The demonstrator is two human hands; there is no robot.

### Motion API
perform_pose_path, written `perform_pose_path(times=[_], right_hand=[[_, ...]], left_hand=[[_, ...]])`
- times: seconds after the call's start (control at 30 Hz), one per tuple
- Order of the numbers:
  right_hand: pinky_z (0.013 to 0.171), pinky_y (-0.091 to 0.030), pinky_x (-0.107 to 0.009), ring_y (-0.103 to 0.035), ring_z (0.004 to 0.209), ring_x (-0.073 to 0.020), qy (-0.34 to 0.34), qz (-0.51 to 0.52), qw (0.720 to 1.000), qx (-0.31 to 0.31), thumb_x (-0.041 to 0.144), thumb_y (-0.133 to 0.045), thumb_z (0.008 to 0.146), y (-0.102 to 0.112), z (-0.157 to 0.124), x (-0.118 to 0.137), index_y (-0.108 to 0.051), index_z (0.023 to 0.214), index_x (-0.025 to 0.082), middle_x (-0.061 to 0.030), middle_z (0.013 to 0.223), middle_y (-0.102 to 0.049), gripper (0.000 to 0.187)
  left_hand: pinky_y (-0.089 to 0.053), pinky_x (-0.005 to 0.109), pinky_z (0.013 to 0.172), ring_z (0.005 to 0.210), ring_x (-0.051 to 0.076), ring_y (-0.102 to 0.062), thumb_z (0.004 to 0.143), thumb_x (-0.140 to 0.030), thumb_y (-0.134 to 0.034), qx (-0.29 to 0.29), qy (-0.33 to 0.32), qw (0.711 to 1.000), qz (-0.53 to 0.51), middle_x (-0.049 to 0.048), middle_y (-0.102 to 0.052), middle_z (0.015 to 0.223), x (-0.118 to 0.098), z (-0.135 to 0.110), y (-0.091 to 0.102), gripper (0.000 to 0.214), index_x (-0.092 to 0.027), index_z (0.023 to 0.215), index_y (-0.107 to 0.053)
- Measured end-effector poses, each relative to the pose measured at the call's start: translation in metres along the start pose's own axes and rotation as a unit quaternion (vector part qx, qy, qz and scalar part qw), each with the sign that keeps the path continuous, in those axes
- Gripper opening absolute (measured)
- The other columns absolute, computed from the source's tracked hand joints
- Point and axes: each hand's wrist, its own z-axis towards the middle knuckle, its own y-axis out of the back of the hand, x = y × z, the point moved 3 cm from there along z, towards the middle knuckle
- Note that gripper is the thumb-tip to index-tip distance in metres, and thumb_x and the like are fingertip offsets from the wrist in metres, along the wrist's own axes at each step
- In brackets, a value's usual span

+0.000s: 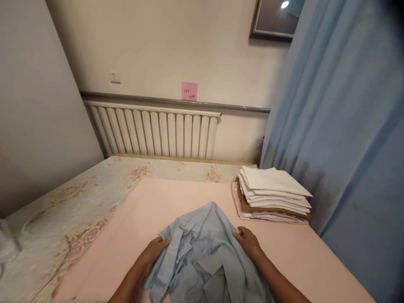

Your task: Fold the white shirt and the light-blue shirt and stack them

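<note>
A crumpled light blue shirt (205, 248) lies on the pink sheet (151, 210) in front of me. My left hand (156, 249) grips its left edge, fingers curled into the cloth. My right hand (248, 242) holds the right side of the shirt, fingers closed on the fabric. Both forearms reach in from the bottom of the view.
A stack of folded white, tan and pink clothes (271, 193) sits at the sheet's far right. A floral mattress (78, 198) extends to the left. A white radiator (151, 130) lines the back wall and a blue curtain (341, 126) hangs on the right.
</note>
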Motion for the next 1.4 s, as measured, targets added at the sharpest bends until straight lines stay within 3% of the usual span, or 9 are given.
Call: perform_pose_path(times=[0.1, 0.27, 0.4, 0.53, 0.63, 0.77, 0.97, 1.13, 1.4], right_hand=[[0.089, -0.045, -0.031, -0.063, 0.101, -0.0225, 0.025, 0.014, 0.999, 0.036, 0.027, -0.057, 0.071, -0.017, -0.003, 0.001, -0.068, 0.103, 0.017, -0.0073, 0.106, -0.07, 0.035], [0.089, -0.047, -0.033, -0.064, 0.1, -0.0228, 0.057, 0.078, 0.993, 0.063, 0.021, -0.053, 0.066, -0.03, -0.012, 0.001, -0.069, 0.102, 0.018, -0.0057, 0.105, -0.071, 0.039], [0.087, -0.049, -0.033, -0.065, 0.098, -0.0233, 0.038, 0.154, 0.987, -0.012, 0.025, -0.05, 0.068, -0.026, 0.002, 0.003, -0.066, 0.109, 0.015, -0.0081, 0.106, -0.07, 0.045], [0.078, -0.051, -0.033, -0.067, 0.086, -0.0236, -0.039, 0.139, 0.988, -0.061, 0.03, -0.047, 0.074, -0.027, 0.019, 0.005, -0.06, 0.118, 0.011, -0.0079, 0.088, -0.072, 0.05], [0.084, -0.048, -0.03, -0.065, 0.093, -0.0229, -0.043, 0.129, 0.989, -0.063, 0.035, -0.048, 0.074, -0.031, 0.022, -0.002, -0.06, 0.117, 0.01, -0.0099, 0.095, -0.071, 0.051], [0.083, -0.047, -0.028, -0.064, 0.095, -0.0221, -0.021, 0.163, 0.986, -0.031, 0.043, -0.045, 0.077, -0.037, 0.018, -0.012, -0.064, 0.107, 0.011, -0.0109, 0.101, -0.07, 0.048], [0.076, -0.047, -0.027, -0.066, 0.086, -0.0222, -0.031, 0.16, 0.987, -0.014, 0.037, -0.05, 0.074, -0.037, 0.009, -0.013, -0.068, 0.098, 0.015, -0.0085, 0.093, -0.072, 0.037], [0.069, -0.045, -0.025, -0.065, 0.08, -0.0218, -0.031, 0.147, 0.989, 0.001, 0.028, -0.051, 0.069, -0.039, -0.003, -0.013, -0.07, 0.086, 0.016, -0.0075, 0.086, -0.072, 0.028], [0.065, -0.043, -0.024, -0.062, 0.075, -0.0205, -0.015, 0.139, 0.99, 0.008, 0.025, -0.048, 0.068, -0.043, -0.025, -0.017, -0.066, 0.076, 0.015, -0.0067, 0.077, -0.07, 0.022]], left_hand=[[-0.056, 0.033, 0.072, 0.078, 0.021, -0.07, 0.074, -0.04, -0.064, 0.028, -0.028, 0.997, 0.061, 0.0084, -0.074, 0.086, -0.003, 0.01, -0.013, 0.042, -0.012, 0.104, -0.063], [-0.052, 0.03, 0.083, 0.092, 0.022, -0.068, 0.066, -0.013, -0.063, -0.032, -0.076, 0.984, 0.157, 0.0042, -0.075, 0.091, -0.034, 0.049, -0.014, 0.033, -0.014, 0.099, -0.066], [-0.044, 0.031, 0.094, 0.109, 0.024, -0.061, 0.072, -0.02, -0.06, -0.118, -0.146, 0.961, 0.202, 0.0059, -0.07, 0.111, -0.096, 0.091, -0.008, 0.04, -0.017, 0.112, -0.063], [-0.036, 0.027, 0.101, 0.125, 0.019, -0.048, 0.087, -0.028, -0.043, -0.219, -0.182, 0.934, 0.215, 0.0101, -0.049, 0.141, -0.133, 0.113, 0.0, 0.057, -0.015, 0.141, -0.032], [-0.032, 0.032, 0.105, 0.13, 0.024, -0.042, 0.089, -0.034, -0.039, -0.268, -0.154, 0.921, 0.238, 0.0157, -0.039, 0.146, -0.117, 0.106, 0.012, 0.057, -0.009, 0.14, -0.032], [-0.038, 0.036, 0.097, 0.118, 0.028, -0.053, 0.089, -0.034, -0.034, -0.281, -0.08, 0.918, 0.268, 0.0206, -0.053, 0.132, -0.061, 0.077, 0.025, 0.052, -0.004, 0.132, -0.041], [-0.044, 0.032, 0.08, 0.095, 0.026, -0.064, 0.085, -0.039, -0.041, -0.242, -0.029, 0.92, 0.306, 0.0119, -0.068, 0.1, -0.001, 0.046, 0.018, 0.044, -0.01, 0.117, -0.053], [-0.045, 0.029, 0.075, 0.093, 0.024, -0.065, 0.082, -0.039, -0.047, -0.231, -0.026, 0.921, 0.313, 0.0109, -0.07, 0.095, 0.012, 0.04, 0.006, 0.045, -0.011, 0.115, -0.055], [-0.042, 0.03, 0.084, 0.102, 0.022, -0.061, 0.087, -0.032, -0.036, -0.26, -0.085, 0.907, 0.32, 0.0102, -0.065, 0.108, 0.017, 0.015, -0.012, 0.038, -0.015, 0.115, -0.054]])
